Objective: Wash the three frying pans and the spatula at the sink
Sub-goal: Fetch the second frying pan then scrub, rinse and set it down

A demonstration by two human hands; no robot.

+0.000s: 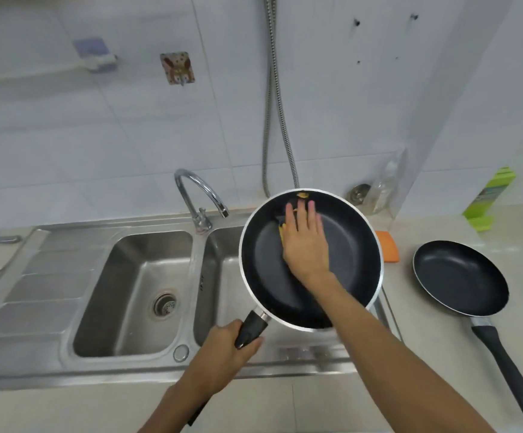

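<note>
A large black frying pan [354,245] with a silver rim is held over the right basin of the steel sink [129,364]. My left hand [226,354] grips its black handle at the near side. Pressed flat inside the pan, my right hand [305,242] covers a yellow sponge [282,231] with a dark scouring side; only its edges show past my fingers. A second, smaller black frying pan [460,276] lies on the counter to the right, handle pointing toward me. No third pan or spatula is in view.
A curved chrome faucet [197,195] stands behind the divider between the two basins, spout over the right one. An orange sponge [388,245] lies on the counter beside the sink. A green holder [488,198] and a clear bottle [385,185] stand against the wall.
</note>
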